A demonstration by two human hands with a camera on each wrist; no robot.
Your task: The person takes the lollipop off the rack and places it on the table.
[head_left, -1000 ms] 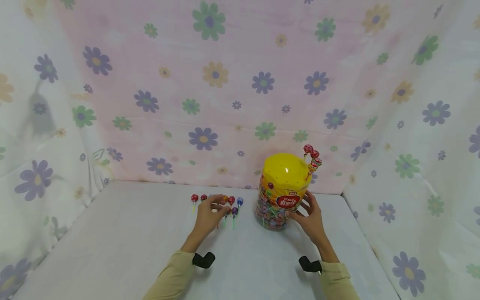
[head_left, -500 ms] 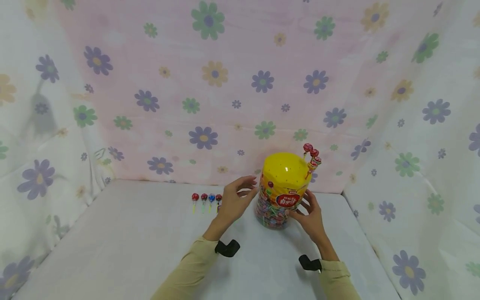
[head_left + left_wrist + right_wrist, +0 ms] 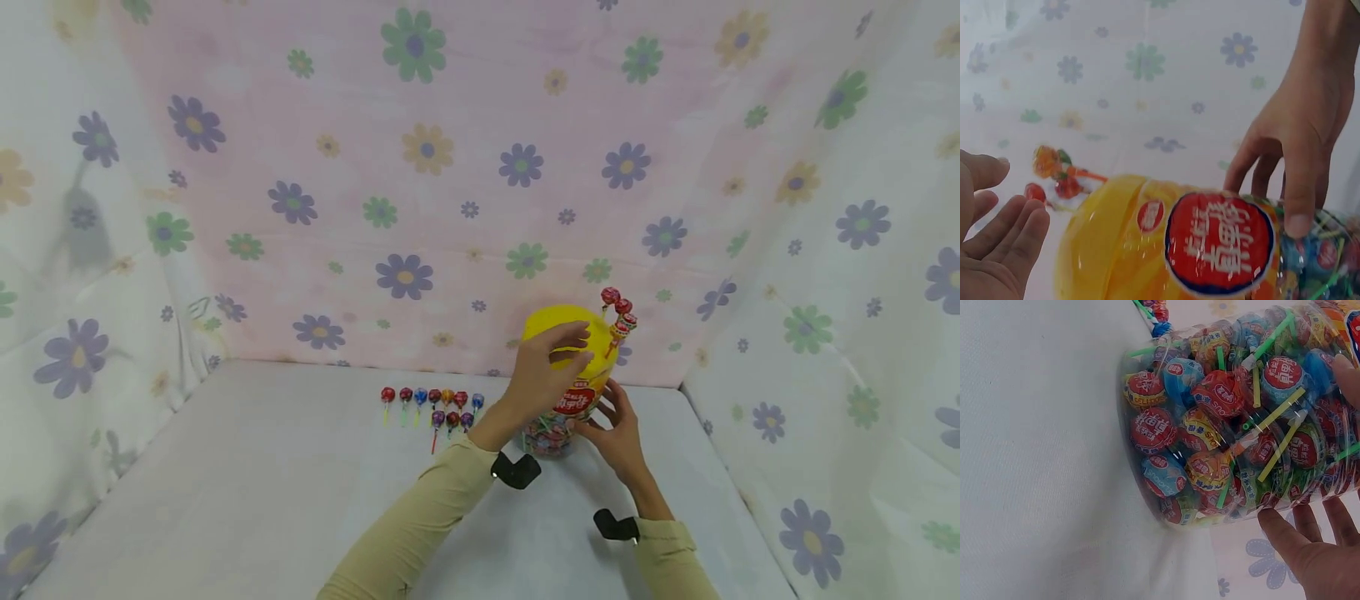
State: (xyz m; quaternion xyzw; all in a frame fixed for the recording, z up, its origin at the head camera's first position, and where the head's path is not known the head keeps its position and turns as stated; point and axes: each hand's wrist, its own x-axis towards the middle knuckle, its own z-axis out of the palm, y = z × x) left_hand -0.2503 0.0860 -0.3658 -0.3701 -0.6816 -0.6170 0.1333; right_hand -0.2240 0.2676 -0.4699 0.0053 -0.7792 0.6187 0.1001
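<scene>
A clear lollipop jar [image 3: 577, 402] with a yellow lid [image 3: 551, 318] stands on the table, full of wrapped lollipops [image 3: 1219, 394]. My right hand [image 3: 621, 433] holds its right side, thumb on the front and fingers behind. Several lollipops [image 3: 622, 307] stick up by their sticks from the lid's right edge. My left hand [image 3: 543, 371] is raised in front of the lid and hides part of it. In the left wrist view, its fingers [image 3: 1007, 231] are loosely bent with nothing between them, close to the lollipops [image 3: 1047, 161] on the lid.
Left of the jar, several lollipops [image 3: 420, 397] lie in a row, with a shorter row [image 3: 438, 419] in front. They lie on a white-covered table [image 3: 285, 475]. A flowered cloth [image 3: 465, 167] hangs behind and along both sides.
My left hand has moved right and up from the lollipop rows to the front of the lid, uncovering the rows. My right hand has stayed on the jar.
</scene>
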